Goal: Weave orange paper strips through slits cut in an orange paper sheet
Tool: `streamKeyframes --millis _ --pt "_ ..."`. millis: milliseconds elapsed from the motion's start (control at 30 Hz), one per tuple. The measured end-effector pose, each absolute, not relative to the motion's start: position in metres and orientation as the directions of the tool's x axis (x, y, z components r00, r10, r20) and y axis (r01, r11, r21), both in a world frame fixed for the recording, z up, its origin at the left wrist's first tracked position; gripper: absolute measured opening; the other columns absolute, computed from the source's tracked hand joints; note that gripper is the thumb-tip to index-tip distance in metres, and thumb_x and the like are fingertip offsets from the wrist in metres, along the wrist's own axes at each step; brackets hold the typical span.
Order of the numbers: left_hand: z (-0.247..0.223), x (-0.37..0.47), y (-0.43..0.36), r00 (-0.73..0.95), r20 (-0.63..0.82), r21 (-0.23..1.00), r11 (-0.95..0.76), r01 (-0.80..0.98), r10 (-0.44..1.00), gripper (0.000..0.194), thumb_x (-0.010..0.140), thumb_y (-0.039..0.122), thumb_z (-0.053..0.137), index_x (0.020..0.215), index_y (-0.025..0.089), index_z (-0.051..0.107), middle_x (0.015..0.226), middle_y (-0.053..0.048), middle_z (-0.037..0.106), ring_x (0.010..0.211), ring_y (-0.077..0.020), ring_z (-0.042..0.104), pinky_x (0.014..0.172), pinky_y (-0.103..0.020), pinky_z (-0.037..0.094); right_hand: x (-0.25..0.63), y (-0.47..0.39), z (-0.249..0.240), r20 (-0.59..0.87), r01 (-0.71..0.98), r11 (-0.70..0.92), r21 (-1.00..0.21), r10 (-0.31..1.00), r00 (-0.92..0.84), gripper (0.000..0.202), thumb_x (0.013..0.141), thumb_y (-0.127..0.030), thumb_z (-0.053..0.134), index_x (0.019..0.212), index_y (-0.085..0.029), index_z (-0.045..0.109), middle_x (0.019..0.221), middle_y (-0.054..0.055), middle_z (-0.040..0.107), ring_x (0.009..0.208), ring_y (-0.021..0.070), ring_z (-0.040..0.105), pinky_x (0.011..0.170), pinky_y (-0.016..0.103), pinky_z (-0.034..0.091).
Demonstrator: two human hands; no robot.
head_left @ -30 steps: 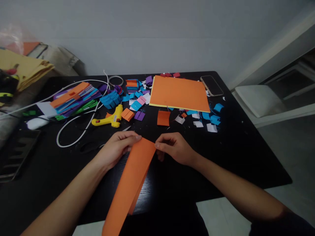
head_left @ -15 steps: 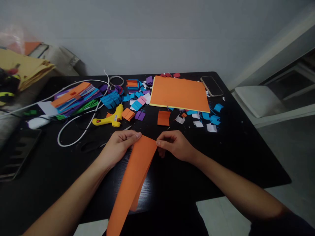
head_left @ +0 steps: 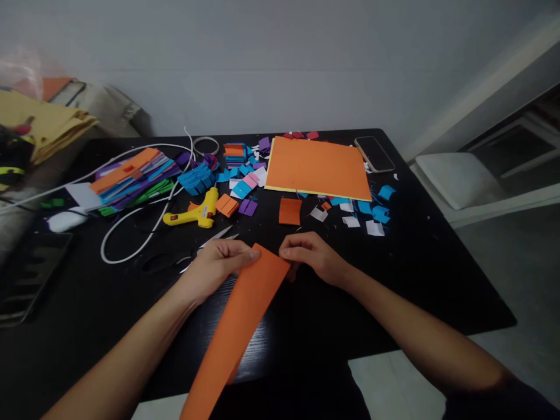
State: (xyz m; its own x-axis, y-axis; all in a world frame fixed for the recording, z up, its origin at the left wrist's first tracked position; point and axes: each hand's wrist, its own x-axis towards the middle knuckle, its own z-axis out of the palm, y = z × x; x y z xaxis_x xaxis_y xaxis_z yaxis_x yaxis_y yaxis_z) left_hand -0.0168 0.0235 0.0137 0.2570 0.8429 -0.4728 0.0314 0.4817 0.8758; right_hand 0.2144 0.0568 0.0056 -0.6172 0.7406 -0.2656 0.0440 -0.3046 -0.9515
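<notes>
A long folded strip of orange paper [head_left: 245,315] slants from between my hands down past the table's front edge. My left hand [head_left: 214,265] pinches its upper left corner, thumb on top. At the upper right corner, my right hand [head_left: 312,256] has its fingers closed on the paper's edge. Scissors [head_left: 219,234] lie partly hidden behind my left hand. Just beyond my hands, a small orange paper square [head_left: 290,212] rests on the black table [head_left: 415,280].
Behind lie an orange sheet stack [head_left: 319,169], a phone [head_left: 375,154], small folded papers [head_left: 247,185] and a yellow glue gun [head_left: 196,211]. Bundled paper strips [head_left: 135,175] and a looped white cable [head_left: 105,239] are at left. A white stool [head_left: 452,179] stands right.
The top of the orange strip has shifted slightly right and down with my left hand, and its lower end has swung left. More of the scissors' blades shows. My right hand has barely moved.
</notes>
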Motion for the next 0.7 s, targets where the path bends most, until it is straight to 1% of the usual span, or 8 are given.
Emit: streamKeyframes --millis 133,267,400,467,533,600,667,700 --pt "0.016 -0.006 0.018 0.332 -0.454 0.889 0.445 0.108 0.827 0.035 0.076 0.048 0.086 0.069 0.015 0.076 0.063 -0.001 0.067 0.058 -0.0105 0.053 0.056 -0.021 0.04 0.207 0.05 0.008 -0.223 0.11 -0.197 -0.974 0.763 -0.607 0.03 0.083 -0.044 0.08 0.077 -0.016 0.07 0.07 -0.002 0.063 0.064 0.0114 0.055 0.058 0.024 0.042" --pt "0.017 -0.009 0.02 0.37 -0.471 0.878 0.463 0.116 0.801 0.034 0.078 0.048 0.084 0.072 0.015 0.077 0.065 -0.001 0.068 0.059 -0.0104 0.054 0.057 -0.021 0.041 0.208 0.053 0.01 -0.169 0.129 -0.116 -0.985 0.804 -0.57 0.027 0.087 -0.042 0.075 0.078 -0.017 0.071 0.073 -0.001 0.064 0.068 0.0129 0.054 0.063 0.026 0.041" --pt "0.02 -0.035 0.031 0.354 -0.525 0.85 0.5 0.165 0.774 0.031 0.08 0.047 0.082 0.077 0.016 0.078 0.069 -0.002 0.071 0.058 -0.0105 0.057 0.053 -0.02 0.04 0.221 0.068 0.01 -0.093 0.12 -0.057 -0.991 0.942 -0.321 0.022 0.087 -0.039 0.072 0.076 -0.019 0.07 0.077 0.0 0.064 0.075 0.0159 0.056 0.072 0.029 0.044" --pt "0.023 -0.052 0.037 0.344 -0.517 0.856 0.48 0.194 0.784 0.029 0.077 0.041 0.086 0.069 0.015 0.076 0.062 0.0 0.066 0.055 -0.0089 0.054 0.051 -0.018 0.039 0.228 0.077 0.009 -0.083 0.055 -0.076 -0.996 0.985 -0.148 0.02 0.084 -0.037 0.073 0.074 -0.02 0.069 0.077 0.0 0.063 0.076 0.0163 0.056 0.073 0.029 0.045" --pt "0.027 -0.065 0.042 0.273 -0.493 0.869 0.481 0.114 0.826 0.025 0.073 0.034 0.09 0.07 0.014 0.076 0.068 -0.002 0.069 0.06 -0.0107 0.06 0.057 -0.019 0.048 0.233 0.082 0.007 -0.087 -0.015 -0.087 -0.996 0.995 -0.049 0.02 0.083 -0.036 0.073 0.073 -0.021 0.066 0.076 -0.001 0.061 0.075 0.016 0.056 0.071 0.028 0.046" --pt "0.029 -0.072 0.046 0.099 -0.452 0.886 0.459 -0.07 0.887 0.023 0.069 0.03 0.092 0.078 0.014 0.077 0.071 -0.002 0.071 0.059 -0.0117 0.062 0.059 -0.021 0.053 0.236 0.084 0.008 -0.122 -0.064 -0.131 -0.989 0.985 -0.122 0.021 0.084 -0.037 0.07 0.073 -0.022 0.062 0.073 -0.001 0.059 0.07 0.0152 0.056 0.066 0.028 0.047" --pt "0.029 -0.072 0.048 -0.065 -0.397 0.905 0.378 -0.196 0.916 0.024 0.071 0.032 0.09 0.083 0.016 0.076 0.071 -0.001 0.071 0.056 -0.0108 0.062 0.055 -0.02 0.053 0.237 0.083 0.011 -0.19 -0.07 -0.226 -0.972 0.922 -0.337 0.022 0.083 -0.038 0.069 0.071 -0.021 0.06 0.068 -0.001 0.06 0.062 0.015 0.057 0.061 0.029 0.05" --pt "0.028 -0.069 0.048 -0.113 -0.364 0.918 0.336 -0.213 0.924 0.024 0.073 0.035 0.088 0.082 0.017 0.075 0.069 0.0 0.069 0.053 -0.0098 0.06 0.051 -0.019 0.051 0.237 0.081 0.013 -0.228 -0.04 -0.28 -0.959 0.85 -0.475 0.023 0.082 -0.037 0.071 0.07 -0.021 0.061 0.065 -0.001 0.061 0.058 0.015 0.058 0.058 0.029 0.05"
